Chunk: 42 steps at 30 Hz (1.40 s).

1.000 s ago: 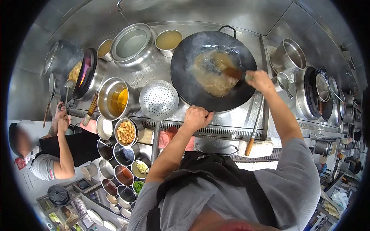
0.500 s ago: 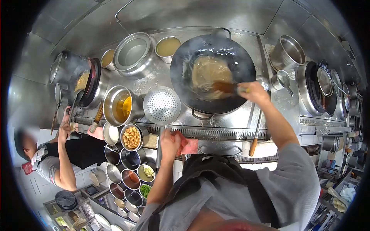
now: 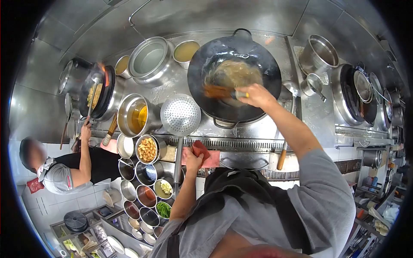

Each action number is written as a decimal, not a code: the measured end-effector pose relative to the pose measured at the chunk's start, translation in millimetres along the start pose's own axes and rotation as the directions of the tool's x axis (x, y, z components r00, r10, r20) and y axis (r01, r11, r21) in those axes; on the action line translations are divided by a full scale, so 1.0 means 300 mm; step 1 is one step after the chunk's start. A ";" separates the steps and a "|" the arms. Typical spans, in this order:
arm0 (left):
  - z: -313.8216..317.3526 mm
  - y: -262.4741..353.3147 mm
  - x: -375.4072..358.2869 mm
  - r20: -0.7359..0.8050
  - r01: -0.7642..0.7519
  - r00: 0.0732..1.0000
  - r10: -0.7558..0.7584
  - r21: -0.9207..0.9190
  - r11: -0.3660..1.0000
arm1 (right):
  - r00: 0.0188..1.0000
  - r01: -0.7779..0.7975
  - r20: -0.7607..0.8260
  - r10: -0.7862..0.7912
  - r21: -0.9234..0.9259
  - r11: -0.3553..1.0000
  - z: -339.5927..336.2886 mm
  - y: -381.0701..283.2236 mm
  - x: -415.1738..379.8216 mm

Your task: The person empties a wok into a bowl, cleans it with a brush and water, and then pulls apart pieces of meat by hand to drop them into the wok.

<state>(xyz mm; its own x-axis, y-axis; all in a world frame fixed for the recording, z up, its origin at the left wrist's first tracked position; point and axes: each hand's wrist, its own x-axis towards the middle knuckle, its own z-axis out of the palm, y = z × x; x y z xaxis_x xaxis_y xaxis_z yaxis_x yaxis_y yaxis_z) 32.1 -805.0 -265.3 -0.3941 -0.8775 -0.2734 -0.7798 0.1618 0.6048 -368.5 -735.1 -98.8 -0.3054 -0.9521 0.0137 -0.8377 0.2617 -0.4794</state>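
My right hand [image 3: 257,95] is closed around the handle of a bamboo wok brush [image 3: 217,92], its bristles blurred by motion. The brush is inside a large black wok [image 3: 198,64], against cloudy brownish liquid [image 3: 235,73] that swirls over the bottom. Down by the stove's front edge, my left hand [image 3: 192,161] grips a folded red cloth [image 3: 200,148]; another part of red cloth lies flat beside it. Just left of that hand runs the handle of a perforated skimmer [image 3: 180,114], whose round head rests over the counter next to the wok.
A ladle [image 3: 282,155] lies right of the wok. Left stand a pot of oil [image 3: 129,109], a bowl of fried pieces [image 3: 146,149] and several seasoning containers [image 3: 146,195]. Farther left, a co-worker [image 3: 64,172] stirs food in another wok [image 3: 109,92], where a flame shows.
My right hand and the brush have swept left across the wok, stirring the liquid. My left hand has shifted slightly right with the cloth. The co-worker's arm has moved up toward their wok.
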 end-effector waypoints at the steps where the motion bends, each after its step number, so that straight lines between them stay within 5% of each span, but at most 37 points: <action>1: 0.026 -0.025 -0.004 -0.054 -0.095 0.994 0.098 0.066 0.993 | 0.998 0.040 0.053 -0.043 0.054 0.998 -0.021 0.040 -0.060; 4: 0.049 -0.035 -0.018 -0.069 -0.154 0.986 0.154 0.008 0.988 | 0.964 -0.260 0.102 0.247 0.143 0.955 -0.175 0.155 -0.228; 6: 0.020 -0.055 0.008 0.069 0.037 0.997 -0.018 -0.279 0.960 | 0.935 -0.335 -0.114 0.335 0.022 0.942 -0.242 0.240 -0.303; 8: -0.067 0.065 -0.039 0.045 0.090 0.995 -0.087 -0.768 0.634 | 0.875 -0.344 -0.327 0.356 0.095 0.934 -0.285 0.292 -0.361; 9: -0.105 0.099 -0.039 0.144 0.130 0.990 -0.009 -0.862 0.491 | 0.873 -0.346 -0.331 0.358 0.097 0.933 -0.314 0.281 -0.385; 11: -0.170 0.054 0.002 0.401 0.378 0.912 0.090 -0.904 0.198 | 0.757 -0.445 -0.089 0.648 0.656 0.610 -0.370 0.242 -0.432; 12: -0.195 0.175 -0.032 0.300 0.299 0.954 0.021 -0.953 0.038 | 0.759 -0.441 -0.089 0.645 0.659 0.609 -0.342 0.264 -0.451; 14: -0.220 0.312 -0.054 0.302 0.301 0.953 -0.022 -0.953 -0.046 | 0.741 -0.333 -0.077 0.667 0.821 0.464 -0.259 0.319 -0.492; 16: -0.194 0.315 0.011 0.391 0.394 0.897 0.207 -0.919 0.030 | 0.726 -0.364 -0.076 0.683 0.800 0.476 -0.248 0.314 -0.532; 18: -0.167 0.354 0.075 0.381 0.363 0.883 0.273 -0.925 0.115 | 0.699 -0.419 -0.093 0.709 0.750 0.512 -0.255 0.302 -0.538; 20: -0.166 0.449 0.065 0.354 0.292 0.934 0.035 -0.819 0.493 | 0.722 -0.382 -0.115 0.683 0.757 0.531 -0.264 0.267 -0.566; 21: -0.168 0.492 0.063 0.350 0.309 0.937 -0.018 -0.801 0.512 | 0.738 -0.345 -0.109 0.666 0.787 0.511 -0.266 0.253 -0.584; 24: -0.164 0.587 0.074 0.446 0.426 0.891 -0.077 -0.769 0.476 | 0.758 -0.358 -0.084 0.647 0.776 0.519 -0.252 0.260 -0.615; 26: -0.148 0.659 0.088 0.457 0.428 0.887 -0.069 -0.754 0.498 | 0.734 -0.527 -0.087 0.673 0.551 0.646 -0.265 0.207 -0.643; 30: -0.024 0.675 0.189 0.540 0.495 0.841 -0.039 -0.738 0.459 | 0.865 -0.303 -0.290 0.408 0.346 0.888 -0.230 0.184 -0.713; 32: 0.045 0.674 0.213 0.439 0.420 0.891 -0.118 -0.695 0.584 | 0.888 -0.251 -0.317 0.332 0.269 0.930 -0.169 0.202 -0.732; 34: 0.048 0.666 0.201 0.502 0.429 0.864 -0.047 -0.684 0.590 | 0.905 -0.198 -0.339 0.256 0.196 0.960 -0.156 0.184 -0.760; 36: 0.075 0.637 0.196 0.460 0.410 0.888 0.007 -0.797 0.444 | 0.903 -0.213 -0.322 0.286 0.243 0.946 -0.153 0.154 -0.793; 38: 0.056 0.656 0.137 0.435 0.385 0.900 0.007 -0.804 0.452 | 0.905 -0.220 -0.311 0.291 0.244 0.945 -0.166 0.117 -0.827; 40: 0.015 0.711 0.015 0.226 0.228 0.973 -0.045 -0.913 0.337 | 0.921 -0.192 -0.292 0.257 0.233 0.953 -0.183 0.082 -0.877; 42: -0.027 0.663 -0.002 0.213 0.215 0.976 -0.049 -0.894 0.393 | 0.918 -0.145 -0.327 0.225 0.252 0.957 -0.184 0.059 -0.929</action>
<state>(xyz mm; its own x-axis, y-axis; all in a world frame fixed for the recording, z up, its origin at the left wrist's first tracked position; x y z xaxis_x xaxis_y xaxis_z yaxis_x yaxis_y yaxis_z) -118.6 -776.0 -138.8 -0.4503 -0.7681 -0.4553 0.0443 -0.5285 0.8478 -323.4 -456.4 -62.6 -0.6165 -0.7638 0.1914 -0.6431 0.3482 -0.6821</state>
